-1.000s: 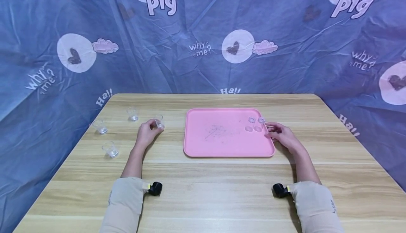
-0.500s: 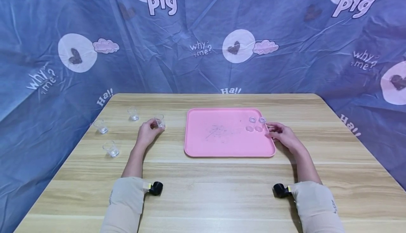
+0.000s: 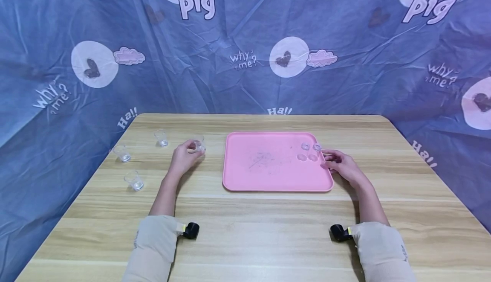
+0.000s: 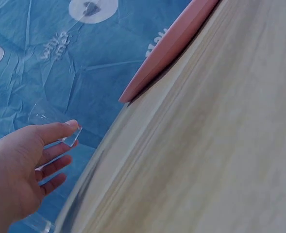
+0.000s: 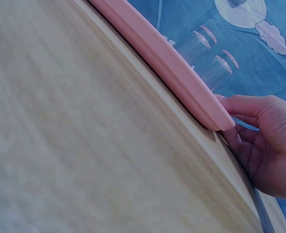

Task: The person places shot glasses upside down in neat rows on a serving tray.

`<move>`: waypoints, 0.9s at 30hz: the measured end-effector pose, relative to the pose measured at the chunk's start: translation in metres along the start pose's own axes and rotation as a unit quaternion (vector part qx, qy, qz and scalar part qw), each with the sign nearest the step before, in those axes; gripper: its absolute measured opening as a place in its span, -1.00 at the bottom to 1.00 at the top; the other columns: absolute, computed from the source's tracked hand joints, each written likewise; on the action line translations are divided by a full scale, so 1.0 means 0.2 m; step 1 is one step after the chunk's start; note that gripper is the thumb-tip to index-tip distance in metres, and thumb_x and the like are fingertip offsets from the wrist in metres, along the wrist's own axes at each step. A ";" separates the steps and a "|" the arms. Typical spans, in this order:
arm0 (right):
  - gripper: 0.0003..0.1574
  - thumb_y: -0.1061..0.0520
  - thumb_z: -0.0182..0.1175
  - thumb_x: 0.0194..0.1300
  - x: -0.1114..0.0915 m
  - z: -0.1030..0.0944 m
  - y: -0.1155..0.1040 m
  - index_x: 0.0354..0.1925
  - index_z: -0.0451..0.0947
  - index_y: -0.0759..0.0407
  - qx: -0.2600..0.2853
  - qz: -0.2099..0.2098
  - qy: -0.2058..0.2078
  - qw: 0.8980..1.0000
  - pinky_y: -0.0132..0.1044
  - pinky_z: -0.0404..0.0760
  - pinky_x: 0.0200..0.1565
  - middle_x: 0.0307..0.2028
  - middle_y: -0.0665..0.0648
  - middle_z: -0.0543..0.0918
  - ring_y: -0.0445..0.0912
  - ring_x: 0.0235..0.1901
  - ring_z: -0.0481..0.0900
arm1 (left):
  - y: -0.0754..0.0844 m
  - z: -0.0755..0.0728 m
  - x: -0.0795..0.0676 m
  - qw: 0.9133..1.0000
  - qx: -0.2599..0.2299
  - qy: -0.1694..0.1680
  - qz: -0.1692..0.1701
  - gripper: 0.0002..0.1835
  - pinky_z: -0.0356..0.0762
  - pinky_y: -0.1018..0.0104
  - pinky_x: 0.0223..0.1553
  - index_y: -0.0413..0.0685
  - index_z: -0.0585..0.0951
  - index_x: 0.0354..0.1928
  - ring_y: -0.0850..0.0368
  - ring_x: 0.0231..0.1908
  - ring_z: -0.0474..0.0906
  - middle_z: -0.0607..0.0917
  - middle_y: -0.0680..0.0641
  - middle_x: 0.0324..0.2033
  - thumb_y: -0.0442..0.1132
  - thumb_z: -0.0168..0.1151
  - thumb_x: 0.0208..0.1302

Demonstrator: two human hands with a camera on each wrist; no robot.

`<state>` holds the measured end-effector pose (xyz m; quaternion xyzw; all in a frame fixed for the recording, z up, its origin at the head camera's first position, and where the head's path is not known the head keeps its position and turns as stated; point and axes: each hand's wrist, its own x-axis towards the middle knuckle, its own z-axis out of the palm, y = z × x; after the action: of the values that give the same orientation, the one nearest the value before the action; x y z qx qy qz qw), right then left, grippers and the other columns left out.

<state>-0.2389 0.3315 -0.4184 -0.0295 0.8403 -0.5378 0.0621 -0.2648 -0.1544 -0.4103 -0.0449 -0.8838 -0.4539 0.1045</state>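
Observation:
My left hand (image 3: 184, 158) pinches a small clear shot glass (image 3: 199, 141) between thumb and fingers, left of the pink tray (image 3: 268, 181). In the left wrist view the thumb lies near the thick base of that glass (image 4: 45, 112), and the lower fingers are loosely bent. At the tray's right edge, my right hand (image 3: 343, 167) grips the rim. The right wrist view shows its thumb on top of the rim and its fingers at the outer side and underneath. Two clear glasses (image 3: 316, 147) stand upside down on the tray, close to that hand.
Three more clear glasses stand upright on the left of the wooden table (image 3: 253, 235): one at the back (image 3: 161, 138), one at the far left (image 3: 122, 153) and one nearer (image 3: 134, 180). A blue printed cloth (image 3: 238, 85) hangs behind the table.
My left hand has shifted a little right and away from me, carrying the pinched glass toward the tray. The right hand and the tray stay where they were.

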 end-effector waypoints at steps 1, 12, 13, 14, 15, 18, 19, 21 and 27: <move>-0.34 0.21 0.16 0.24 0.00 0.00 0.00 0.25 0.21 0.39 0.001 0.002 0.001 1.000 -0.39 0.54 -0.31 -0.11 0.28 0.44 -0.24 -0.34 0.47 | 0.01 0.00 0.00 1.000 0.001 0.002 0.002 -0.66 0.44 0.03 -0.07 -0.31 0.54 -0.09 -0.20 -0.09 0.49 0.58 -0.34 -0.17 -0.29 0.31 0.10; -0.32 0.21 0.14 0.26 -0.02 0.00 -0.02 0.26 0.17 0.41 0.000 -0.001 0.000 1.000 -0.39 0.54 -0.31 -0.06 0.38 0.41 -0.25 -0.32 0.47 | 0.17 0.05 0.02 1.000 -0.022 -0.001 0.021 -0.65 0.40 0.09 -0.09 -0.26 0.56 -0.09 -0.07 -0.12 0.50 0.63 -0.24 -0.22 -0.29 0.33 0.07; -0.32 0.21 0.14 0.26 -0.02 0.00 -0.01 0.26 0.17 0.41 0.000 -0.002 0.000 1.000 -0.39 0.54 -0.31 -0.06 0.38 0.41 -0.25 -0.32 0.47 | 0.18 0.05 0.02 0.999 -0.023 -0.003 0.024 -0.65 0.40 0.09 -0.09 -0.26 0.57 -0.09 -0.08 -0.12 0.50 0.63 -0.24 -0.23 -0.29 0.33 0.07; -0.32 0.21 0.14 0.26 -0.02 0.01 -0.01 0.26 0.17 0.41 0.002 -0.002 0.000 1.000 -0.40 0.54 -0.31 -0.06 0.39 0.42 -0.26 -0.33 0.47 | 0.19 0.06 0.02 0.999 -0.024 -0.004 0.026 -0.65 0.40 0.09 -0.09 -0.26 0.57 -0.09 -0.09 -0.12 0.50 0.63 -0.24 -0.23 -0.29 0.34 0.06; -0.33 0.22 0.15 0.25 -0.01 0.01 -0.01 0.26 0.18 0.41 0.002 -0.003 0.001 1.000 -0.40 0.54 -0.31 -0.06 0.39 0.42 -0.26 -0.33 0.47 | 0.20 0.07 0.02 0.999 -0.026 -0.004 0.029 -0.66 0.40 0.09 -0.10 -0.26 0.57 -0.10 -0.09 -0.12 0.50 0.63 -0.24 -0.24 -0.29 0.34 0.06; -0.35 0.24 0.14 0.25 -0.01 0.01 -0.01 0.24 0.19 0.42 0.002 -0.006 0.003 1.000 -0.40 0.55 -0.31 -0.07 0.41 0.41 -0.25 -0.34 0.48 | 0.23 0.09 0.02 0.999 -0.033 -0.003 0.039 -0.66 0.40 0.10 -0.13 -0.25 0.58 -0.10 -0.09 -0.13 0.51 0.63 -0.23 -0.25 -0.30 0.36 0.04; -0.36 0.24 0.13 0.25 -0.01 0.01 0.00 0.24 0.20 0.42 0.002 -0.007 0.003 1.000 -0.39 0.55 -0.31 -0.08 0.41 0.41 -0.25 -0.35 0.48 | 0.24 0.10 0.02 0.998 -0.036 -0.002 0.043 -0.66 0.41 0.10 -0.14 -0.24 0.58 -0.11 -0.08 -0.14 0.51 0.63 -0.22 -0.25 -0.31 0.36 0.03; -0.36 0.25 0.13 0.25 -0.01 0.01 -0.01 0.24 0.20 0.42 0.002 -0.005 0.003 1.000 -0.39 0.55 -0.31 -0.08 0.41 0.41 -0.24 -0.35 0.48 | 0.26 0.11 0.03 0.998 -0.040 0.000 0.050 -0.66 0.41 0.11 -0.15 -0.23 0.59 -0.11 -0.06 -0.15 0.50 0.63 -0.21 -0.26 -0.32 0.36 0.02; -0.34 0.23 0.14 0.25 -0.01 0.00 -0.01 0.25 0.19 0.41 0.001 -0.001 0.004 1.000 -0.40 0.54 -0.31 -0.07 0.40 0.41 -0.25 -0.34 0.47 | 0.33 0.15 0.05 0.996 -0.045 -0.004 0.076 -0.67 0.40 0.10 -0.14 -0.24 0.59 -0.12 -0.06 -0.16 0.49 0.63 -0.19 -0.23 -0.32 0.35 0.03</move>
<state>-0.2360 0.3301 -0.4159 -0.0282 0.8398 -0.5391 0.0579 -0.2678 -0.0907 -0.3723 -0.1188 -0.8570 -0.4834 0.1330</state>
